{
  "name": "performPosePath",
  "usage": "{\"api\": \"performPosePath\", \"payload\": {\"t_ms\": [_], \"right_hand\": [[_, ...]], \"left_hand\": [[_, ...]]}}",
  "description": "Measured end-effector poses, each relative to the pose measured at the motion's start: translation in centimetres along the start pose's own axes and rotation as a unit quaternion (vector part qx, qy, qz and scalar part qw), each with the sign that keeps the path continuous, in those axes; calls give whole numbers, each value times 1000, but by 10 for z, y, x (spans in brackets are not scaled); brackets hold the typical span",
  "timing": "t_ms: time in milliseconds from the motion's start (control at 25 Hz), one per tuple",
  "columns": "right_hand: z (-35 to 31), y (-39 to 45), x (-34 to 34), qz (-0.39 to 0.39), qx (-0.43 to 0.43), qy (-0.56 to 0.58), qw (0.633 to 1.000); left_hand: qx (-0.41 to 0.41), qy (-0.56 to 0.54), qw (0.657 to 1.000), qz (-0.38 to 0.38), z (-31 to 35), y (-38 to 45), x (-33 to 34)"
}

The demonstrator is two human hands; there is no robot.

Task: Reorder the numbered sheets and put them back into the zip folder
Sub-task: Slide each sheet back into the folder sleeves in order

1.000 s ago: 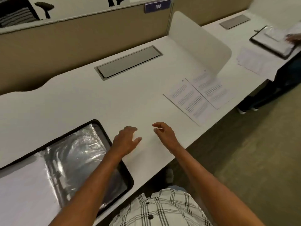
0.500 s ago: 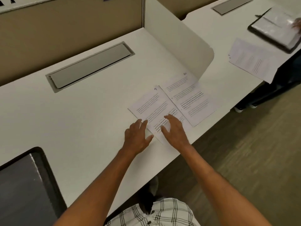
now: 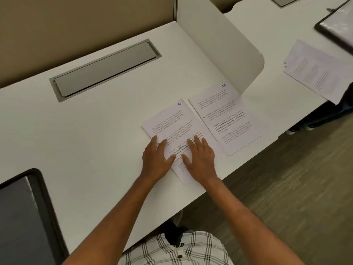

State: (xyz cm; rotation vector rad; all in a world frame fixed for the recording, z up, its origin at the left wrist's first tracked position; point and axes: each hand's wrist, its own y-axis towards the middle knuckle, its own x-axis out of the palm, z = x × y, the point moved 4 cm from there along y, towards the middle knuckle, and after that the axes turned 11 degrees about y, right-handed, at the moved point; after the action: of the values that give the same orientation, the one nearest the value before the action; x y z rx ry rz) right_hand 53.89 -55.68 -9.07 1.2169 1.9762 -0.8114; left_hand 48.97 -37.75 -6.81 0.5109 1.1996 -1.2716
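Note:
Two printed sheets lie side by side on the white desk (image 3: 91, 131). The sheet numbered 9 (image 3: 170, 123) is on the left, the sheet numbered 10 (image 3: 225, 115) to its right. My left hand (image 3: 155, 159) lies flat on the lower left part of sheet 9, fingers straight. My right hand (image 3: 200, 159) presses flat on the same sheet's lower right part. The black zip folder (image 3: 24, 217) lies open at the lower left edge, only partly in view.
A grey cable hatch (image 3: 107, 69) is set into the desk at the back. A white divider panel (image 3: 225, 54) stands right of the sheets. Beyond it lie more sheets (image 3: 317, 73) and another black folder (image 3: 338, 27). The desk's front edge runs close below my hands.
Both hands moved from bare desk rightward and forward onto sheet 9 and now lie flat on it. The view shifted right, so the folder slid to the left edge.

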Motion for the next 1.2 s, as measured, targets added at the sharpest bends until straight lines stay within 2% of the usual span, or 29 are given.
{"api": "performPosePath", "payload": {"t_ms": [40,120,200,240,360,480,680,880,1080,1160,1200], "right_hand": [[-5,-2,4,-2,2,3,1000],[-13,-4,10,-11,6,13,1000],[-21,-6,16,-29,8,23,999],[-24,-7,18,-37,6,28,999],[-36,-11,20,-52,0,53,997],[-48,-18,24,-81,0,120,990],[-76,-21,23,-139,28,263,954],[-112,-13,22,-112,55,308,943],[-182,-15,38,-207,138,478,843],[-217,-25,49,-283,119,493,814],[-233,-29,55,-316,97,483,811]], "left_hand": [[-43,-96,994,17,-2,0,-4],[-134,-288,945,75,-8,-2,-14],[-206,-396,885,132,-14,-7,-26],[-229,-421,866,142,-19,-9,-29],[-259,-453,846,109,-34,-19,-26],[-258,-441,857,74,-51,-34,-23],[-267,-442,853,71,-92,-64,-47],[-258,-468,842,75,-135,-107,-81],[-270,-514,807,106,-195,-156,-108],[-274,-510,807,120,-223,-175,-120],[-276,-516,801,126,-236,-183,-125]]}}
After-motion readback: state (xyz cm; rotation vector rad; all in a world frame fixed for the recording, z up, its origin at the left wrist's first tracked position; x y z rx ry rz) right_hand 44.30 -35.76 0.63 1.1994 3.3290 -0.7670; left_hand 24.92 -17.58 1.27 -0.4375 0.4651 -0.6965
